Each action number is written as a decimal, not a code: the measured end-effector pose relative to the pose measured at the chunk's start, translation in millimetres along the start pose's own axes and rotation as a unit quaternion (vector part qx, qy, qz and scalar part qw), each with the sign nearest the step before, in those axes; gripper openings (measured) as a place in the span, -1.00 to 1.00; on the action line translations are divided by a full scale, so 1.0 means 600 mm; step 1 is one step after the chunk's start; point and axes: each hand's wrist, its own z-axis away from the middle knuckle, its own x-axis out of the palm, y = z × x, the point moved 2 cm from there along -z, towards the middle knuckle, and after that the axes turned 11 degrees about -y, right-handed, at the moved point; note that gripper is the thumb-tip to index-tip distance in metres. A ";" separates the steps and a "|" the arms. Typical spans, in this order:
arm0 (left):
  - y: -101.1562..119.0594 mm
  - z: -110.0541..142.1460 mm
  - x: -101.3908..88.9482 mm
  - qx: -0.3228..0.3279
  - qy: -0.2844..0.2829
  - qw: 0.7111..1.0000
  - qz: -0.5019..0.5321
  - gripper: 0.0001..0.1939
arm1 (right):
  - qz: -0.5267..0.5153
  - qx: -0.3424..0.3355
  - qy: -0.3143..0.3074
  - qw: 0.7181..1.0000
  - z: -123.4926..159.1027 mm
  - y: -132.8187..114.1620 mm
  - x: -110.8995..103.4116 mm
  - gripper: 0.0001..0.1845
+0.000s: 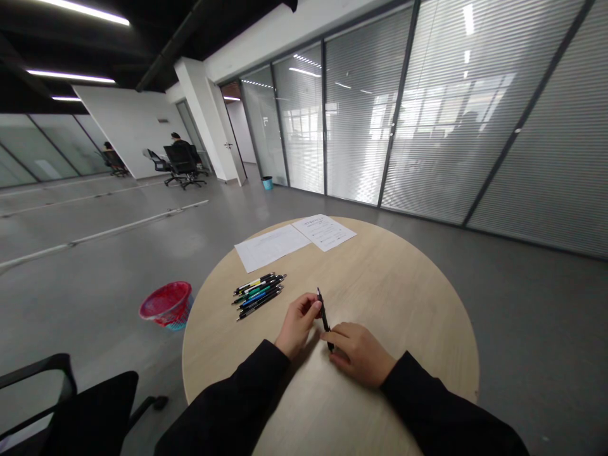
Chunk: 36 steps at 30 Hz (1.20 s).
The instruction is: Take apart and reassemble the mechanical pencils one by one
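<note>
A black pen (323,315) stands tilted above the round light-wood table (403,297), held between my two hands. My left hand (297,324) pinches its upper part. The fingers of my right hand (361,353) close around its lower end, which they partly hide. To the left lies a bundle of several pens (259,296) with coloured barrels, out of reach of my fingers. Two white printed sheets (270,247) (323,232) lie at the far edge of the table.
A red basket (166,304) stands on the grey floor left of the table, and a black office chair (80,405) sits at the lower left. A glass wall with blinds (361,114) runs along the right. Two seated people (178,149) are far back.
</note>
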 end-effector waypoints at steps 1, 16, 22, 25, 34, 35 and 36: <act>0.002 0.000 0.001 0.002 -0.007 1.000 0.001 -0.71 | 0.002 -0.006 0.004 1.000 0.001 0.001 0.003 -0.63; 0.017 0.007 0.001 0.008 -0.040 0.999 0.009 -0.67 | 0.011 -0.040 0.058 0.997 0.005 0.001 0.009 -0.69; 0.014 0.006 -0.008 0.013 -0.021 1.000 -0.010 -0.69 | 0.012 -0.034 0.053 0.998 0.003 -0.003 0.003 -0.64; 0.010 0.005 -0.009 0.014 -0.025 0.999 -0.016 -0.69 | 0.016 -0.035 0.061 0.997 0.003 -0.003 0.003 -0.68; 0.008 0.006 -0.006 0.003 -0.032 0.999 -0.010 -0.65 | 0.027 -0.047 0.076 0.996 0.005 -0.003 0.009 -0.76; 0.008 0.006 -0.007 0.003 -0.032 0.999 -0.010 -0.65 | 0.026 -0.047 0.076 0.996 0.005 -0.003 0.008 -0.76; 0.009 0.006 -0.007 0.004 -0.031 0.999 -0.009 -0.65 | 0.026 -0.046 0.075 0.996 0.005 -0.004 0.007 -0.75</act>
